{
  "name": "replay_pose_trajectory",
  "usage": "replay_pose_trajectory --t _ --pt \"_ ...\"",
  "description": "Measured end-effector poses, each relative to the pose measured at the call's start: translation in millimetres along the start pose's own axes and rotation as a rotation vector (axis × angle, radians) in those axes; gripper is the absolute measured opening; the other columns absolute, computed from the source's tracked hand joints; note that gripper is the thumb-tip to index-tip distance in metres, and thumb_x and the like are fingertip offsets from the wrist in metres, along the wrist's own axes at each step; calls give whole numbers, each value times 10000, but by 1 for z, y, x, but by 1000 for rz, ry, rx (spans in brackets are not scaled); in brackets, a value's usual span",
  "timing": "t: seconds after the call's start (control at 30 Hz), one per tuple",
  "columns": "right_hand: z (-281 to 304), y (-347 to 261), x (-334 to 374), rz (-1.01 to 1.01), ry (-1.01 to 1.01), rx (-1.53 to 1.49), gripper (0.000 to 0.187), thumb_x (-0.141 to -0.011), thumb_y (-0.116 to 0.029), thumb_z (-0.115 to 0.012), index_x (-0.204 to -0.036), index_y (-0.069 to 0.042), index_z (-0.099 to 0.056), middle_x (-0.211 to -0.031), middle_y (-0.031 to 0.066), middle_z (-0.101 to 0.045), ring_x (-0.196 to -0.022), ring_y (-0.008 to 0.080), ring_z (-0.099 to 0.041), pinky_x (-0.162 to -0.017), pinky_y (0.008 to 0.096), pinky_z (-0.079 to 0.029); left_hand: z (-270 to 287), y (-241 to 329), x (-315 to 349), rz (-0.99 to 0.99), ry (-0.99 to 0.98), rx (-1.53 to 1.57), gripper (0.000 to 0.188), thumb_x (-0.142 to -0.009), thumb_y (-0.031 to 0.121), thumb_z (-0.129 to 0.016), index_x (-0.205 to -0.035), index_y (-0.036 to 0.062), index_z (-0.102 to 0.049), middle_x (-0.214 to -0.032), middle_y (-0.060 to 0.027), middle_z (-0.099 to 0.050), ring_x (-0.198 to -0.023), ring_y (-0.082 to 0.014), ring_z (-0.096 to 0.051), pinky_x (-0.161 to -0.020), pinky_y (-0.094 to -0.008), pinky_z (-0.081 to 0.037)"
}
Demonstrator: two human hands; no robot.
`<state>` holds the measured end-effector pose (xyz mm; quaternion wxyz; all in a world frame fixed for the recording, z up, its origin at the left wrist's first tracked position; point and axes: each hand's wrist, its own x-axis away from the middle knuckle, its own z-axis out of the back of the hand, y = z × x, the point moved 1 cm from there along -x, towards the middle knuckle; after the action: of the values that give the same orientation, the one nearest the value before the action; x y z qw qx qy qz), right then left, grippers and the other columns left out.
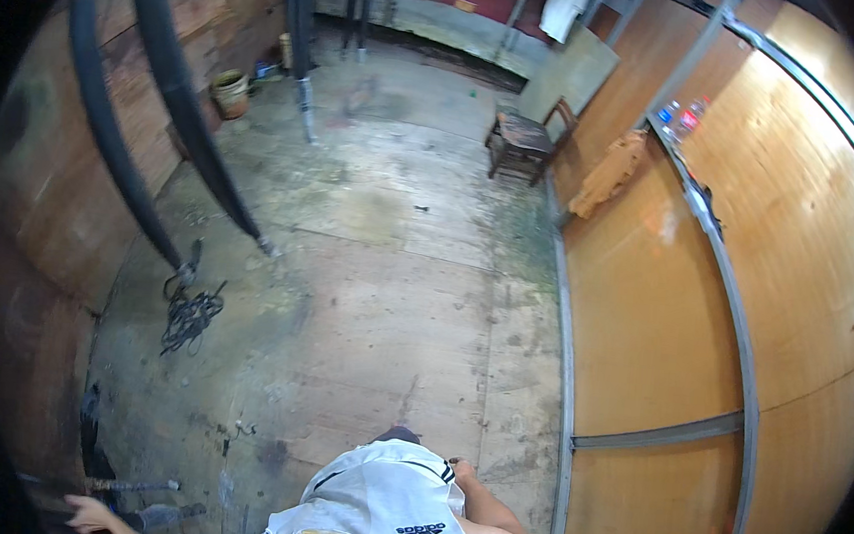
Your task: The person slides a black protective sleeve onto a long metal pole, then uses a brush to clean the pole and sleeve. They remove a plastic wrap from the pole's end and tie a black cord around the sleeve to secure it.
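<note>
From the head view, your left hand (87,514) sits at the lower left edge, low by the concrete floor (397,265), with its fingers curled against a grey metal rod (162,515) just beside it; you cannot tell from here whether that grip is closed around the rod or only resting on it. The rod lies nearly level, its long axis running left to right, the free end pointing right and slightly up in the picture. A second, thinner rod (134,486) lies just above it, roughly parallel. Your right hand (459,467) rests at the hem of your light grey shorts (377,514), near the knee, fingers drawn together on the cloth and holding nothing else. To the left, two thick black hoses (175,97) slant down from the wooden wall (61,198) toward the floor, and a tangle of dark wire (188,313) lies at the foot of one. Farther back on the left stands a round tan bucket (229,92); what is in it cannot be seen. A wooden chair (527,139) stands at the back against the orange plywood wall (664,316), with an orange-brown cloth (610,171) hanging near it. On the metal rail (718,260) along that wall stand two small clear bottles (682,116), one with a blue label and one with a red, both upright. A white cloth (566,5) hangs at the top.
</note>
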<state>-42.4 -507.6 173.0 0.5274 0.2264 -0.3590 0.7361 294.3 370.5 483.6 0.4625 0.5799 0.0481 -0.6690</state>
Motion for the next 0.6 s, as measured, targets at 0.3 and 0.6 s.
replay_pose_trajectory --t 0.3,0.6 --pt "207 68 -162 -43 212 -115 322 -892 -238 -689 -1155 -56 -728 -1002 140 -748 -854 250 -714 -743 368 -568 242 229 606 -660 -2018 4 725 -886 363 -741 -1405 -76 -488 -1391 -333 -540 -1358 -427 -488 -1163 -473 -359" --pt "354 -29 -208 24 313 -220 362 -897 -239 -689 -1211 -60 -712 -1025 163 -754 -927 260 -732 -855 357 -570 280 404 736 -637 -2430 488 529 -925 277 -688 -1329 -41 -567 -1113 -234 -695 -1008 -323 -668 -873 -409 -524"
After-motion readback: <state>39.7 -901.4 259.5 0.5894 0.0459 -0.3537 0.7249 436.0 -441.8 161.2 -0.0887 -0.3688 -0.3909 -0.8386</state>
